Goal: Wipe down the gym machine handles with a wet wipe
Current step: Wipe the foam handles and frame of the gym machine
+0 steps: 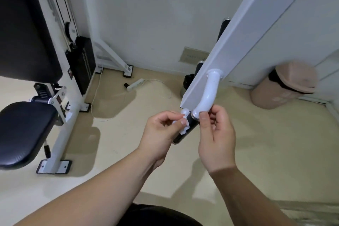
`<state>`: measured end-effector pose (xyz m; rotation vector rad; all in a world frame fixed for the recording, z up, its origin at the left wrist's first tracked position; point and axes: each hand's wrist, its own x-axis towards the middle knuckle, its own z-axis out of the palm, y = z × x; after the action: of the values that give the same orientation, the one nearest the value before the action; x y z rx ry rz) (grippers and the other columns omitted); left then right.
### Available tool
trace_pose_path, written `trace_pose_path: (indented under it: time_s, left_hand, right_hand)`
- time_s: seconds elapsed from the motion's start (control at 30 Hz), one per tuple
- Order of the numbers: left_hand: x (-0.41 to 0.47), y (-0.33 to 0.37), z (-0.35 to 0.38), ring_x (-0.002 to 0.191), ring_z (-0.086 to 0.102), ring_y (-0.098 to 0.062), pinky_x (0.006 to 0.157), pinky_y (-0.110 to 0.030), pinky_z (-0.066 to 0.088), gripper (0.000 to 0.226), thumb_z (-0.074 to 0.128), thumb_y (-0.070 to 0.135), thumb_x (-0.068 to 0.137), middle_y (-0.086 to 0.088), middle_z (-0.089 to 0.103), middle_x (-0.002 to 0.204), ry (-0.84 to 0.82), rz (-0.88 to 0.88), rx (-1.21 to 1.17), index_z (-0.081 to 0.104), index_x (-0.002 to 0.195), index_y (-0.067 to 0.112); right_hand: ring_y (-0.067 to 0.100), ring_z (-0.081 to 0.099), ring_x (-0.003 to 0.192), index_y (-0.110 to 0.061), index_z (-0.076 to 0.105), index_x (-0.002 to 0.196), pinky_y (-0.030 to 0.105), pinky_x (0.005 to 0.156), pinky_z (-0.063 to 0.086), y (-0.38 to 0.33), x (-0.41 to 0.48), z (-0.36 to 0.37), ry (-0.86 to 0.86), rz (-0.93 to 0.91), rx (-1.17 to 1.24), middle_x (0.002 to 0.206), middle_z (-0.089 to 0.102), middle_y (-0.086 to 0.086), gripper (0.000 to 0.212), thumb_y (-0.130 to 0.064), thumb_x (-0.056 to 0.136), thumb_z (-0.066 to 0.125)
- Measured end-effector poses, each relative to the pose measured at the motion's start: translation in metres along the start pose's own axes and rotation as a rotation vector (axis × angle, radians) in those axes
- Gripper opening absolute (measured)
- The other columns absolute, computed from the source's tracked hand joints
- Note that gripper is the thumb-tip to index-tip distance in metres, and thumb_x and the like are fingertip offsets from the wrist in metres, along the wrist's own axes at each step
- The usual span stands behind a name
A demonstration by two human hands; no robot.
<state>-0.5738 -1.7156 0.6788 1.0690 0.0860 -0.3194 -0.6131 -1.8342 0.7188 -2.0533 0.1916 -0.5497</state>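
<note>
Both forearms reach up from the bottom of the head view and meet just below the middle of it. At the left, the left hand (161, 134) has its fingers curled and pinches a bunched white wet wipe (184, 124) between thumb and fingertips, pressing it against the left flank of the black handle (191, 124). The right hand (216, 134) is just beside it on the other side. Its thumb and curled fingers hold the lower bend of the white bracket (211, 90), right where a chrome collar joins bracket to grip.

That handle is the thing to watch. Its long axis runs on a slant, from the collar at upper right down to a free end at lower left, so the free end points toward the person's left wrist. The wipe sits on the upper half of the grip, and the lower stretch shows bare black. The left hand is the nearer one to that bare part. I judge the next stroke should follow the slant down and left, with the right hand steadying the top.

Above, the bracket hangs from a long white machine arm (229, 51). A padded black seat (22, 130) stands well apart at the far left, and a lidded bin (286, 86) sits on the floor to the right.
</note>
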Motion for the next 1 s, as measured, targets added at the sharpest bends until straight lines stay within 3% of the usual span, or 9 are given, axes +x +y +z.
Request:
trace_pose_path:
  time_s: [0.13, 0.23, 0.37, 0.57, 0.63, 0.77, 0.9, 1.0]
  left_hand:
    - [-0.016, -0.029, 0.012, 0.085, 0.063, -0.017, 0.083, -0.032, 0.048, 0.010, 0.068, 0.008, 0.092, -0.020, 0.074, 0.096, 0.189, -0.049, 0.035, 0.076, 0.089, 0.004]
    - [-0.024, -0.027, 0.033, 0.085, 0.065, -0.014, 0.073, -0.023, 0.051, 0.012, 0.066, 0.011, 0.093, -0.016, 0.074, 0.101, 0.217, 0.010, 0.014, 0.077, 0.096, 0.006]
    - [-0.032, -0.016, 0.045, 0.088, 0.071, -0.009, 0.071, -0.013, 0.053, 0.015, 0.065, 0.001, 0.092, -0.013, 0.074, 0.104, 0.192, 0.115, -0.057, 0.074, 0.103, -0.003]
    - [-0.023, -0.041, 0.019, 0.085, 0.068, -0.016, 0.079, -0.031, 0.052, 0.010, 0.070, 0.002, 0.089, -0.020, 0.072, 0.101, 0.264, 0.028, 0.054, 0.079, 0.089, 0.006]
    - [-0.021, -0.037, 0.017, 0.088, 0.066, -0.017, 0.081, -0.031, 0.051, 0.010, 0.071, 0.000, 0.088, -0.021, 0.070, 0.102, 0.222, 0.043, 0.031, 0.078, 0.091, 0.006]
    - [-0.020, -0.021, 0.023, 0.091, 0.066, -0.011, 0.081, -0.019, 0.053, 0.014, 0.069, -0.004, 0.088, -0.018, 0.066, 0.104, 0.136, 0.153, -0.019, 0.074, 0.101, -0.003]
    - [-0.007, -0.035, 0.000, 0.086, 0.067, -0.009, 0.071, -0.016, 0.051, 0.012, 0.067, 0.000, 0.091, -0.018, 0.068, 0.095, 0.149, 0.049, 0.034, 0.076, 0.084, 0.001]
    - [-0.004, -0.048, -0.015, 0.098, 0.070, -0.010, 0.082, -0.025, 0.050, 0.014, 0.067, 0.000, 0.091, -0.019, 0.071, 0.100, 0.154, -0.068, 0.026, 0.076, 0.081, 0.003]
  right_hand:
    - [0.019, 0.064, 0.087, -0.029, 0.056, 0.096, 0.030, 0.075, 0.050, 0.008, 0.001, -0.010, -0.020, -0.053, -0.008, 0.093, 0.066, 0.000, 0.018, -0.046, 0.094, 0.050]
    - [0.009, 0.061, 0.077, -0.037, 0.052, 0.094, 0.020, 0.072, 0.046, 0.011, 0.000, -0.014, -0.014, -0.062, 0.007, 0.092, 0.065, 0.001, 0.003, -0.039, 0.095, 0.053]
    - [0.014, 0.062, 0.079, -0.039, 0.050, 0.093, 0.019, 0.071, 0.046, 0.012, 0.000, -0.020, -0.029, -0.088, -0.002, 0.094, 0.065, 0.002, 0.006, -0.035, 0.096, 0.053]
    - [0.012, 0.061, 0.080, -0.036, 0.052, 0.096, 0.023, 0.074, 0.047, 0.013, 0.001, -0.016, -0.013, -0.079, -0.025, 0.094, 0.065, 0.002, 0.005, -0.031, 0.097, 0.053]
    - [0.014, 0.064, 0.083, -0.037, 0.052, 0.097, 0.028, 0.075, 0.050, 0.010, 0.001, -0.015, -0.020, -0.070, -0.027, 0.095, 0.066, 0.004, 0.005, -0.032, 0.098, 0.053]
    - [0.019, 0.067, 0.089, -0.039, 0.054, 0.097, 0.045, 0.082, 0.056, 0.006, -0.002, -0.009, -0.021, -0.016, -0.047, 0.099, 0.068, 0.005, 0.003, -0.040, 0.096, 0.051]
    - [0.015, 0.063, 0.081, -0.034, 0.056, 0.100, 0.043, 0.080, 0.056, 0.001, -0.005, -0.003, 0.002, 0.002, -0.025, 0.094, 0.065, -0.001, 0.006, -0.032, 0.099, 0.051]
    - [0.020, 0.062, 0.076, -0.036, 0.055, 0.098, 0.040, 0.074, 0.055, -0.002, -0.005, 0.001, 0.046, -0.014, -0.075, 0.087, 0.061, -0.006, 0.007, -0.030, 0.098, 0.051]
